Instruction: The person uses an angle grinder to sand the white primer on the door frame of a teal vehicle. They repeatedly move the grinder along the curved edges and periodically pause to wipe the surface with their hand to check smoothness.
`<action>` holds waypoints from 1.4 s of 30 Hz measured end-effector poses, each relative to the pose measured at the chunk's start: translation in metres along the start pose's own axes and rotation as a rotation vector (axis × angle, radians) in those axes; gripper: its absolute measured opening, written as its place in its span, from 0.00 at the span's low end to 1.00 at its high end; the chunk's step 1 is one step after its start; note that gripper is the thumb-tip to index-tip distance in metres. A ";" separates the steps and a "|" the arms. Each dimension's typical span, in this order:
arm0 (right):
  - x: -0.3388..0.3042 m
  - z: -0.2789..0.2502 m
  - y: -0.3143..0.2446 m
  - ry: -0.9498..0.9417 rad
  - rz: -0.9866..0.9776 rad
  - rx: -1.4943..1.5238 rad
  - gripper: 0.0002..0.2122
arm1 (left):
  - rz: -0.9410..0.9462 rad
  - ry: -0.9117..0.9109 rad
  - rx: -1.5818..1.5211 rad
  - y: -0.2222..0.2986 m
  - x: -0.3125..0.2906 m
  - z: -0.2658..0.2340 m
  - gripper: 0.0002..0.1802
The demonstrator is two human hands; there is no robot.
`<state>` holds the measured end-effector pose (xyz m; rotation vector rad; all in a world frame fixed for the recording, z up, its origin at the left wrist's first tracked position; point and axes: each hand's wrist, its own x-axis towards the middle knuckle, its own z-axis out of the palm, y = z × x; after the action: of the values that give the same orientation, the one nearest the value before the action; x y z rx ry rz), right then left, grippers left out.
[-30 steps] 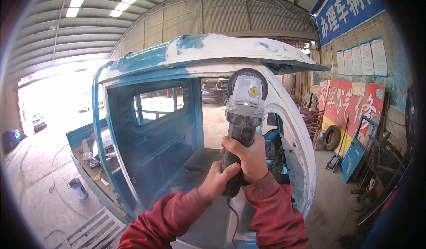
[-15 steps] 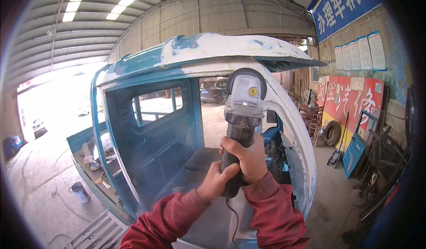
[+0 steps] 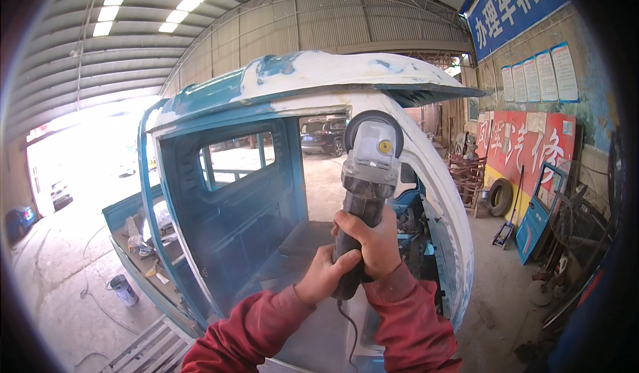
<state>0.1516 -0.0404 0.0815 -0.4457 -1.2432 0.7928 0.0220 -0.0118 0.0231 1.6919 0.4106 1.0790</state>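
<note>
Where the grip (image 3: 379,248) wraps, the grinder (image 3: 373,163) is hidden.

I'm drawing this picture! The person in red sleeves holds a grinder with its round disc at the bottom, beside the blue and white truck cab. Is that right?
Not quite: the head view shows the round disc at the top of the grinder. The red sleeves and blue and white truck cab are right.

Grinder disc (image 3: 374,115) — partly hidden, banner (image 3: 514,12) — cropped
</note>
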 end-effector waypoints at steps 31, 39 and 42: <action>0.009 0.009 0.000 -0.015 0.034 0.024 0.13 | 0.032 0.033 -0.017 0.006 0.002 -0.007 0.27; 0.016 0.015 -0.003 -0.028 0.020 0.041 0.13 | 0.029 0.001 -0.012 0.012 0.005 -0.015 0.28; 0.013 0.014 -0.002 -0.022 0.017 0.048 0.13 | 0.032 0.000 -0.017 0.010 0.004 -0.013 0.28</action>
<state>0.1404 -0.0335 0.0957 -0.4105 -1.2393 0.8422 0.0110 -0.0055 0.0348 1.6881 0.3744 1.1022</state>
